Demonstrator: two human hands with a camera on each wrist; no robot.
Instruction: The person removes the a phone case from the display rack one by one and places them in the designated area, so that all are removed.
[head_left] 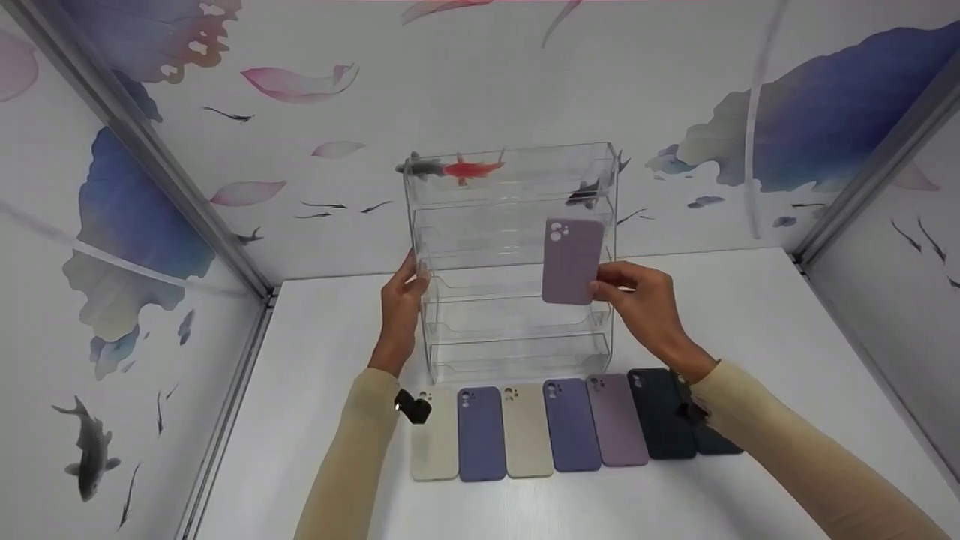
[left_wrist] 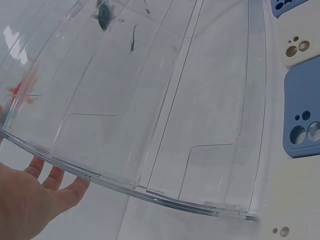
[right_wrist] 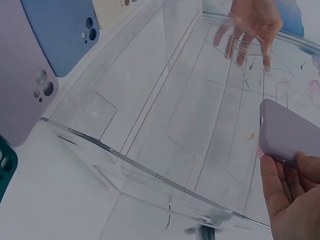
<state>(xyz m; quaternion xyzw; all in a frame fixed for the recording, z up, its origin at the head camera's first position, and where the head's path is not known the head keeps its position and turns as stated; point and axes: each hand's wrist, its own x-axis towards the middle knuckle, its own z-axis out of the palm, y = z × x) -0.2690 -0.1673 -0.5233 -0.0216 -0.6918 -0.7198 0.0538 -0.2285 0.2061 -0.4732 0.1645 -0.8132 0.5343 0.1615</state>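
My right hand (head_left: pixel 645 307) pinches a mauve phone case (head_left: pixel 572 262) by its lower right edge, thumb in front. The case is upright, its camera cutouts at the top left, and overlaps the right part of a clear acrylic rack (head_left: pixel 517 364) in the head view. My left hand (head_left: pixel 401 307) holds the rack's left side; its fingertips (left_wrist: pixel 77 186) meet the side panel's edge in the left wrist view. The rack has several stepped tiers with low front lips. In the right wrist view, the mauve case (right_wrist: pixel 290 132) is between thumb and fingers, beside the rack.
In front of the rack lies a row of phone cases: cream (head_left: pixel 435 450), blue-purple (head_left: pixel 481 435), another cream, another blue-purple, mauve (head_left: pixel 619 420) and dark (head_left: pixel 664 420) ones. My right sleeve partly covers the last. Printed white walls (head_left: pixel 480 82) enclose the white table (head_left: pixel 315 360).
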